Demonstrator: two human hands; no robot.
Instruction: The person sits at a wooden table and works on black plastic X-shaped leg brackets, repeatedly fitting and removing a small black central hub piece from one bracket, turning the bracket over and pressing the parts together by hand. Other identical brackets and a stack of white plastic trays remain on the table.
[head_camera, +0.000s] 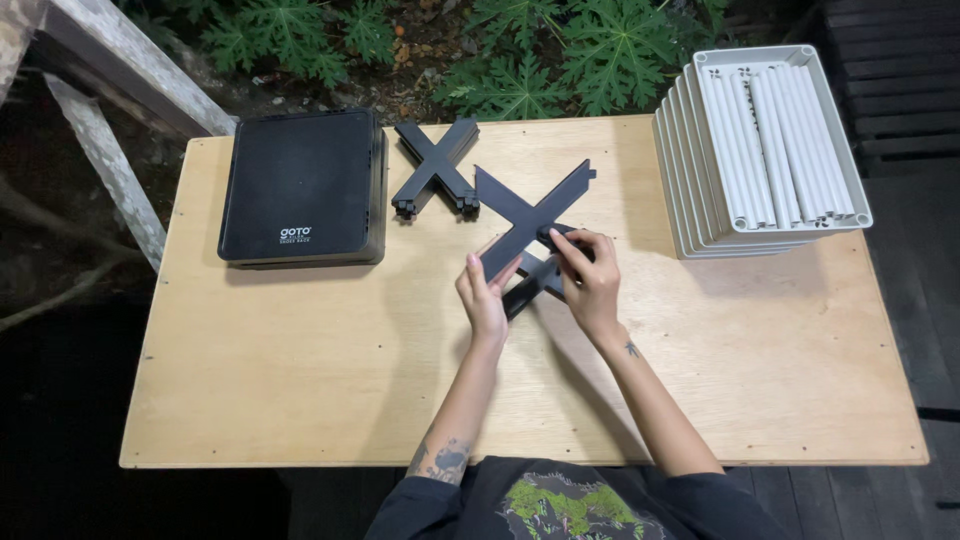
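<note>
On the plywood table (300, 380), left hand (484, 300) and right hand (590, 280) both grip a black cross-shaped bracket (530, 215); twisting unevenly could pop its slotted pieces apart.

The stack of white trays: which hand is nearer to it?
Right. The right hand lies left of the stack of white trays; the left hand is farther left.

Two black plastic X-shaped cross braces: one lying flat (436, 168), one held up (530, 215). One further black plastic strut (527, 288) beneath the held one. One stack of flat black plastic trays (300, 188). One stack of pale grey plastic slatted trays (760, 140), about seven deep. One light plywood surface (300, 370).
</note>
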